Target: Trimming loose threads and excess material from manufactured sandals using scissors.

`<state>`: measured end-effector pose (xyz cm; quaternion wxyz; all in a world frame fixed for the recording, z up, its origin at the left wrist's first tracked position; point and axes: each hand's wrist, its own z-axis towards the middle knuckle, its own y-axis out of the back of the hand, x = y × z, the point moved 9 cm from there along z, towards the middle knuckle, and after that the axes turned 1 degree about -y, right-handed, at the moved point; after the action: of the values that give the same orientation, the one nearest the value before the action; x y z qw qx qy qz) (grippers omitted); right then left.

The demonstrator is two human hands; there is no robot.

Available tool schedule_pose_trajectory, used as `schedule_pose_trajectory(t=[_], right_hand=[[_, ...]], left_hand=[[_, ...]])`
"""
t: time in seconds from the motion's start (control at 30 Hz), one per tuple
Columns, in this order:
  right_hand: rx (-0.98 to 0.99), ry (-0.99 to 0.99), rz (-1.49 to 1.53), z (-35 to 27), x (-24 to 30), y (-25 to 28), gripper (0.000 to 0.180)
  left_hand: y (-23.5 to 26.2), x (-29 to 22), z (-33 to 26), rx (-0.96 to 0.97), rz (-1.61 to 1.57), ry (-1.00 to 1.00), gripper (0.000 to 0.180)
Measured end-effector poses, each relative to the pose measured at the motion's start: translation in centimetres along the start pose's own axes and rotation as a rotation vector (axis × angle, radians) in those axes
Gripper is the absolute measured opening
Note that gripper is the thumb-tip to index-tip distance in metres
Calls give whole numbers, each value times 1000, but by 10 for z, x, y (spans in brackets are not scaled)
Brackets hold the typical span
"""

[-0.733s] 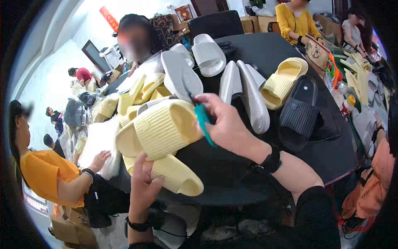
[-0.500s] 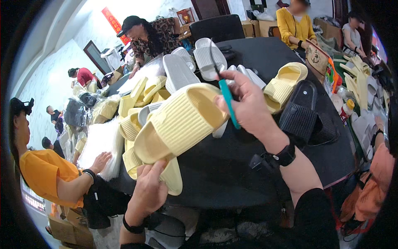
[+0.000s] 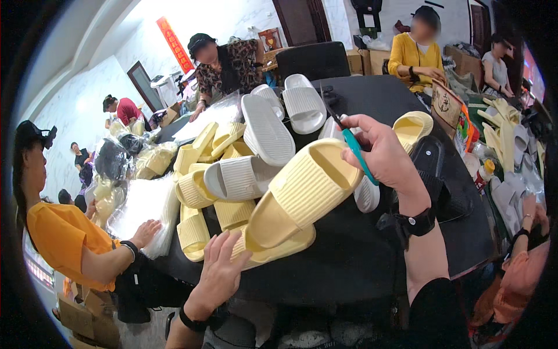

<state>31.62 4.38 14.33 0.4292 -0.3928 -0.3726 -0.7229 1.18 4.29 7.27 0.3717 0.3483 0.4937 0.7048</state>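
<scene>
A ribbed yellow slide slipper (image 3: 314, 186) is held up at a tilt over the near part of the table. My right hand (image 3: 386, 157) is closed around a pair of scissors (image 3: 352, 145) with teal handles, its dark blades pointing up and away. The thumb of that hand also presses on the slipper's far end. My left hand (image 3: 221, 273) is open, fingers spread, by the slipper's near end. Its fingertips are close to another yellow slipper (image 3: 293, 244) lying underneath; whether they touch it I cannot tell.
More yellow slippers (image 3: 192, 230) and white slippers (image 3: 305, 107) are piled on the black table (image 3: 331, 273). Black slippers (image 3: 433, 166) lie at the right. Clear plastic bags (image 3: 142, 209) lie at the left beside a person in orange (image 3: 70, 238). Other people sit around.
My left hand has let go of the yellow slipper, and its fingers have spread. The slipper and my right hand with the scissors appear farther right; the whole view has shifted somewhat too.
</scene>
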Motion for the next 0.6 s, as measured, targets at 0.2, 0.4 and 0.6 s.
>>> schedule_pose_trajectory(t=[0.2, 0.4, 0.6], right_hand=[[46, 21, -115, 6, -12, -1, 43], [89, -57, -63, 10, -36, -5, 39], [229, -151, -113, 10, -61, -43, 40]], left_hand=[[-26, 50, -41, -73, -284, 395, 59], [-55, 79, -75, -61, -464, 599, 71], [-72, 87, -85, -189, -689, 627, 68]])
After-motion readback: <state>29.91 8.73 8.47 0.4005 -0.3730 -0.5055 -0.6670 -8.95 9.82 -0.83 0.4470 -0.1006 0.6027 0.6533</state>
